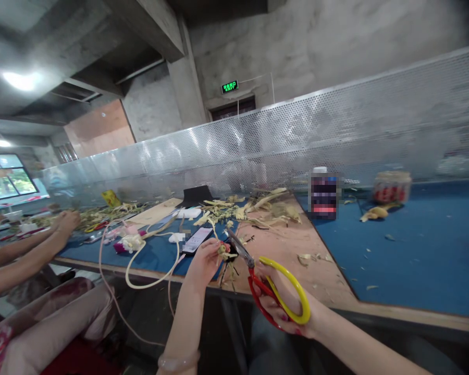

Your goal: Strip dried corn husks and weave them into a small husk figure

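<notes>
My left hand (202, 264) is closed, its fingertips pinching a small yellow-green piece of dried plant (222, 252) above the table's front edge. My right hand (284, 292) grips a pair of scissors (244, 251) with one yellow and one red handle loop. The metal blades point up and left, close to the fingertips of my left hand; whether they touch the plant piece I cannot tell. Dark, thin scraps (230, 277) hang or lie just below it. Just behind my left hand lies a phone (197, 240) with a lit screen and a cable.
Dried plant strips (271, 211) lie heaped on the table's brown board (273, 245). A blurred, labelled container (323, 197) and a jar (392, 187) stand on the blue surface (406, 255). A pale cable (130, 271) loops over the edge. At left, a co-worker's arms (42, 245) reach over more plant material.
</notes>
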Available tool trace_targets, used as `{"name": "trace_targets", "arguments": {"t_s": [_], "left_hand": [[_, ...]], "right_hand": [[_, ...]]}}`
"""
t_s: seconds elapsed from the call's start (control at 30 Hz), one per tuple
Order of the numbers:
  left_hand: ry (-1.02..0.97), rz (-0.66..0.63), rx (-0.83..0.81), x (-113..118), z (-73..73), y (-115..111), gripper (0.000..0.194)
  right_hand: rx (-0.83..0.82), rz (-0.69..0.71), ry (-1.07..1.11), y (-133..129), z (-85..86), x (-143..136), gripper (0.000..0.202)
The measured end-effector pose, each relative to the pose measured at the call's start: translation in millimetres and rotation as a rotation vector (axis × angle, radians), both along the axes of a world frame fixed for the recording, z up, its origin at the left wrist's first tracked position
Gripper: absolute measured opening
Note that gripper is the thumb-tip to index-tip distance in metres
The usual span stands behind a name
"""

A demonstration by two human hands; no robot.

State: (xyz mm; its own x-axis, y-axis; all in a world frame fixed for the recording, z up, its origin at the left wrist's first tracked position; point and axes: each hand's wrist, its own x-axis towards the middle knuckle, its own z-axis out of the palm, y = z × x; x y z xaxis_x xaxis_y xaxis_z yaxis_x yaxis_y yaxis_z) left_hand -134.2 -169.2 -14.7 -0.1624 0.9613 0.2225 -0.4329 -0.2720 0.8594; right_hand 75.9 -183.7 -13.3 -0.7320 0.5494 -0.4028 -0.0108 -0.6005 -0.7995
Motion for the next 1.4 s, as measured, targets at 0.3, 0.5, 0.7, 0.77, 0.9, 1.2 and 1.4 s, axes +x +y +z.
{"name": "trace_targets", "arguments": {"t_s": [0.3,0.5,0.7,0.77,0.9,1.2,1.4], "left_hand": [[0.074,0.019,-0.012,1,18.5,15,0.005],[0.221,0.090,0.047,2,27.7,16,0.004],[0.339,0.155,0.162,20,54.9,-7,0.003],[0.317,0.148,0.200,29,60.2,-14,0.002],[0.271,0.070,0.225,53,57.5,-19,0.007],[0.176,-0.208,0.107,111,26.4,-27,0.008],[0.168,-0.282,0.106,119,22.8,-29,0.005]], "right_hand": [[0.126,0.024,0.201,30,7.1,16,0.045],[0.582,-0.158,-0.121,58,29.4,63,0.054],[1.447,-0.560,-1.295,109,17.4,159,0.043],[1.457,-0.507,-1.417,122,1.8,186,0.044],[1.662,-0.804,-1.566,123,-12.8,199,0.035],[1.248,-0.261,-0.136,22,32.6,98,0.030],[0.845,-0.178,0.155,4,23.3,76,0.024]]}}
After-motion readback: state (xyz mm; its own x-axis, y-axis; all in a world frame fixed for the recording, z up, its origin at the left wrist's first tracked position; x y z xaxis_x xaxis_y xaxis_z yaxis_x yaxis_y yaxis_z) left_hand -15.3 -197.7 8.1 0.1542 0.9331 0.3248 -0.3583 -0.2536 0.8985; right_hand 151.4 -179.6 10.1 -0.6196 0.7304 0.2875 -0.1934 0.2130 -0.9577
